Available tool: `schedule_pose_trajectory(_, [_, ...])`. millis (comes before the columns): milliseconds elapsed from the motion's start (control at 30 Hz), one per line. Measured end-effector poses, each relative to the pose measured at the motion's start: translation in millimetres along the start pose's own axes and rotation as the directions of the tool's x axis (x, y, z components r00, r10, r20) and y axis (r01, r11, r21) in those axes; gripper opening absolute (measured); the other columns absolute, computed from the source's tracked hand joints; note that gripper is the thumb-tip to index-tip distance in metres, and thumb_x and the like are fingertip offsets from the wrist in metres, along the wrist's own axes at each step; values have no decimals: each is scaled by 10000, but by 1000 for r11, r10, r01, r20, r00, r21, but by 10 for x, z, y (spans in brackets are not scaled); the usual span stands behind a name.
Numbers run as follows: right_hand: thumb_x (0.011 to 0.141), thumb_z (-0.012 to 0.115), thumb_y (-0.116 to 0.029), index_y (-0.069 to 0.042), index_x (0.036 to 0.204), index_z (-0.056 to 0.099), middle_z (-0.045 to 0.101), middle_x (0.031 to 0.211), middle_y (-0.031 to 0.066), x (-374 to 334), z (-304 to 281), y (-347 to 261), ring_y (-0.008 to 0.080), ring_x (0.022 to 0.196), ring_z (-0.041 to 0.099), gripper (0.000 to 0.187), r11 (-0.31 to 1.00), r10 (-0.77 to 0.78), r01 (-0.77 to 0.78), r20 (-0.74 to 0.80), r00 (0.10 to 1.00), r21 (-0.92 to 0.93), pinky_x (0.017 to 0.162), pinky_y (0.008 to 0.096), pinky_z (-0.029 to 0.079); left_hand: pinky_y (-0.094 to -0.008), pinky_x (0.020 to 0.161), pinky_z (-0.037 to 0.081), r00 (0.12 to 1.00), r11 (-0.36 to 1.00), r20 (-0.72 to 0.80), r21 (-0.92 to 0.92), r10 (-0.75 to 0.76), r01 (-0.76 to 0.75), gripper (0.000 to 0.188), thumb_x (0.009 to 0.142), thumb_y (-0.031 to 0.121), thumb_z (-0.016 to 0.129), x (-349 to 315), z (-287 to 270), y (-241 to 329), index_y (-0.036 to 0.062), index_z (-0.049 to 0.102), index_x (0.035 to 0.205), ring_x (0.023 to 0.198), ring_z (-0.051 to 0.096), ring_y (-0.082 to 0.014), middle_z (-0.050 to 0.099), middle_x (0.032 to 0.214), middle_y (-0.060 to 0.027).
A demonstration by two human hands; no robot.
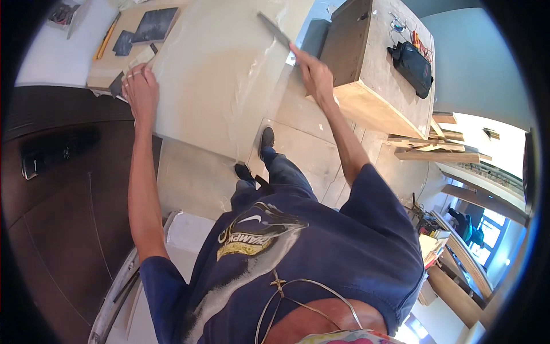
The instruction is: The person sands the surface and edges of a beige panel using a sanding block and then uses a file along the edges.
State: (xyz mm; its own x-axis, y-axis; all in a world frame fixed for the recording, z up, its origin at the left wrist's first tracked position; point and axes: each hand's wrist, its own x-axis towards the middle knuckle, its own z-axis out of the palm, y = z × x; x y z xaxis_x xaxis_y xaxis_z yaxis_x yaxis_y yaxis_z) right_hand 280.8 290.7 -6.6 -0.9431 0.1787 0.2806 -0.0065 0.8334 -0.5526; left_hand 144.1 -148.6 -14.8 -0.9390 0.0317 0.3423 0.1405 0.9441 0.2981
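Note:
My right hand (316, 79) is closed round the near end of a long, flat grey file (272, 27), which points up and left over the edge of a large beige panel (212, 86). A wrinkled, translucent film runs along the panel's right side. At the upper left, my left hand (141, 90) has bent fingers on the near end of a pale block (141, 57); its fingertips are partly hidden. Beside that hand lies a dark sheet (116, 86), partly covered. Farther off on a tan board (106, 73) are two dark abrasive sheets (154, 26).
A yellow pencil-like stick (107, 37) lies at the board's left edge. To the right stands a wooden cabinet (366, 51) bearing a black pouch (413, 69) and cables. Timber pieces (438, 155) are stacked beyond it. A dark brown panel (69, 206) fills the left side.

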Motion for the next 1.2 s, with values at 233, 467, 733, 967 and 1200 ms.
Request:
schedule_pose_trajectory(233, [1063, 562, -209, -378, 1438, 640, 678, 838, 220, -514, -6, -113, 413, 774, 676, 418, 997, 31, -38, 99, 995, 64, 705, 497, 531, -536, 1173, 348, 999, 999, -37, 33, -33, 34, 347, 1070, 281, 507, -84, -84, -27, 106, 663, 1326, 1344, 532, -365, 631, 1374, -146])
schedule_pose_trajectory(467, [1051, 591, -183, -381, 1443, 637, 677, 850, 203, -318, -58, -52, 414, 784, 673, 442, 1000, -3, 2, 83, 997, 2, 685, 498, 518, -546, 1182, 339, 999, 999, -15, 7, -42, 42, 342, 1069, 274, 504, -50, -24, 5, 106, 664, 1321, 1346, 535, -366, 639, 1364, -149])
schedule_pose_trajectory(733, [1059, 584, -198, -380, 1451, 629, 680, 866, 183, 33, 16, 31, 406, 808, 674, 435, 1000, 20, -20, 46, 999, 2, 713, 504, 527, -540, 1165, 357, 999, 999, -25, 21, -31, 32, 334, 1067, 267, 507, -47, 10, 23, 102, 674, 1306, 1331, 546, -366, 645, 1351, -153])
schedule_pose_trajectory(967, [1064, 580, -173, -362, 1453, 628, 710, 938, 181, -645, -124, -143, 397, 821, 676, 435, 997, 70, -75, 155, 985, 22, 739, 471, 532, -546, 1166, 353, 999, 1000, -44, 9, -9, 9, 335, 1071, 276, 499, -96, -117, -78, 111, 675, 1305, 1343, 539, -357, 641, 1353, -147])
schedule_pose_trajectory(1200, [1053, 594, -196, -404, 1449, 624, 685, 830, 188, 329, -11, 99, 400, 765, 674, 448, 1000, 25, -25, 3, 1000, 11, 689, 510, 518, -550, 1158, 359, 1000, 1000, -9, 29, -9, 9, 326, 1069, 251, 504, -8, 14, 36, 99, 675, 1300, 1335, 544, -359, 642, 1352, -152])
